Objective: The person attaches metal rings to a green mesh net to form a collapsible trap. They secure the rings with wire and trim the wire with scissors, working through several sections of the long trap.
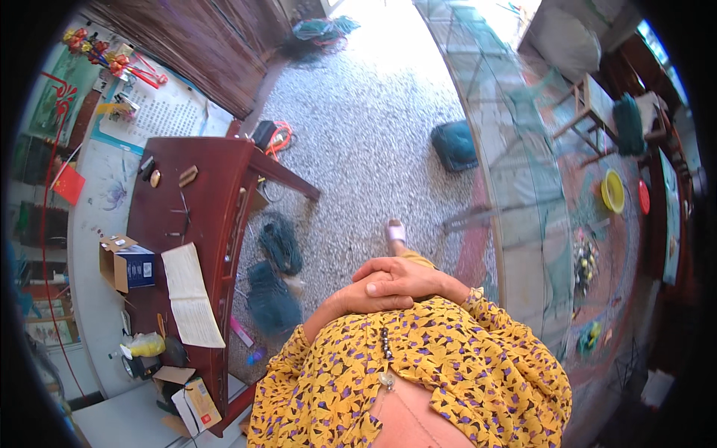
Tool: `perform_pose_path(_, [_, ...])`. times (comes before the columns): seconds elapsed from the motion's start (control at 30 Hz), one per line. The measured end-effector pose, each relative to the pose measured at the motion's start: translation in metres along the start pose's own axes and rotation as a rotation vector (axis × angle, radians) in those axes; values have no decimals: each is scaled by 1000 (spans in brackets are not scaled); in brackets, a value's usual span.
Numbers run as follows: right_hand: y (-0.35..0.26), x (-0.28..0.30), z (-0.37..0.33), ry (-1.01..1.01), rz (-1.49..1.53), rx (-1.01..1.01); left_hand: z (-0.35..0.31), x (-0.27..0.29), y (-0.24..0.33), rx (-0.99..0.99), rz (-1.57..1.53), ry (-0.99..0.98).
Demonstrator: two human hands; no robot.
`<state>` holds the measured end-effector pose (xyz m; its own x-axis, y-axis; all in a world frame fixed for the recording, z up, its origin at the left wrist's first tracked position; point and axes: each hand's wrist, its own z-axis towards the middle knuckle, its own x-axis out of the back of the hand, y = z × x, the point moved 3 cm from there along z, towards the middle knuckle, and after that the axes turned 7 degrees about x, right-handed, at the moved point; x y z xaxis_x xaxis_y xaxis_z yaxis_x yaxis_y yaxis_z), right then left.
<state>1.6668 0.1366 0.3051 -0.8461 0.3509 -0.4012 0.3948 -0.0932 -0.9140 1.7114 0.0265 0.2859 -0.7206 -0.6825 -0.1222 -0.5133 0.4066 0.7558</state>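
Both my hands rest clasped together in front of my belly, against a yellow patterned shirt. My right hand lies over the other, with its fingers wrapped across it. My left hand is folded beneath, and its fingers are partly covered by the right. No tool or other object shows between them. Below the hands a foot in a pale pink shoe stands on the speckled floor.
On the left stands a dark red table with an open paper booklet, a blue box and small items. Bundles of dark green netting lie beside it. A green bundle sits ahead near a netting-draped frame. A yellow basin is farther right.
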Motion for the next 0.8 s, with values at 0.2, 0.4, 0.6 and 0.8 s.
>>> perform_pose_path(0.2, [-30,97,54,-33,-104,18,48,88,63,-5,35,25])
perform_pose_path(0.4, [-40,172,83,40,-68,8,97,146,90,57,-183,-16])
perform_pose_path(0.6, [-51,237,121,213,11,-24,140,220,101,180,-209,-88])
perform_pose_path(0.8, [-73,315,183,426,182,-35,173,324,165,357,-126,-102])
